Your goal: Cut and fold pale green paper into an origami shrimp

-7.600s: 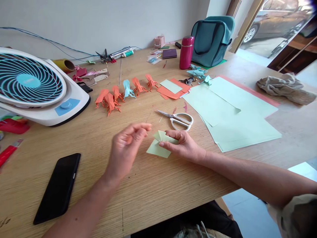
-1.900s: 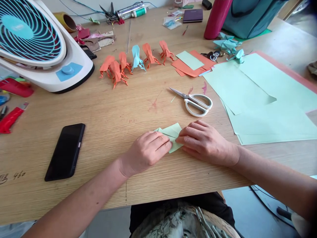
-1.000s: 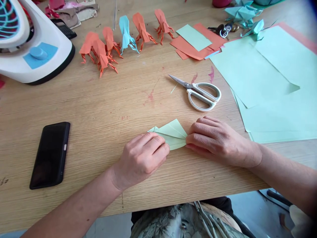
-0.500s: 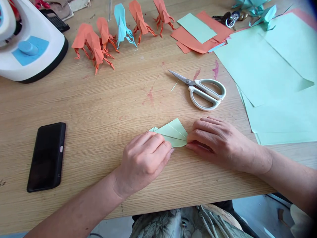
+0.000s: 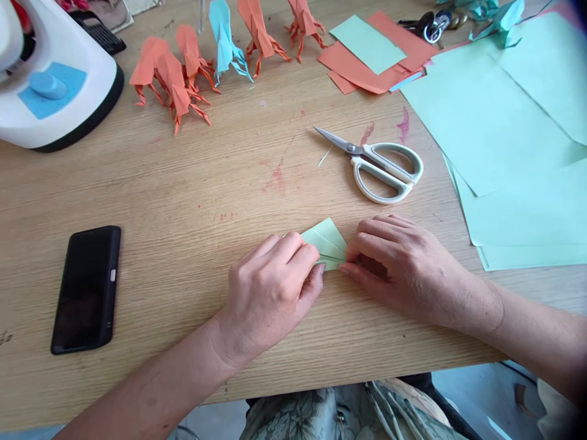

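A small folded piece of light green paper lies on the wooden table between my hands, with crease lines fanning toward its right corner. My left hand is closed over its left part, thumb and fingers pinching the lower edge; that part of the paper is hidden beneath the hand. At the right corner, my right hand pinches the paper between thumb and fingertips. Just above the right hand rest scissors with white handles, their blades together and pointing left.
A black phone lies at left. Orange origami figures and a blue one stand at the back. Large green sheets cover the right side, near orange paper and keys. A white appliance occupies the upper left.
My left hand has slid slightly right over the folded paper and covers more of it. Its thumb has shifted up against the paper's lower edge. My right hand stays at the corner.
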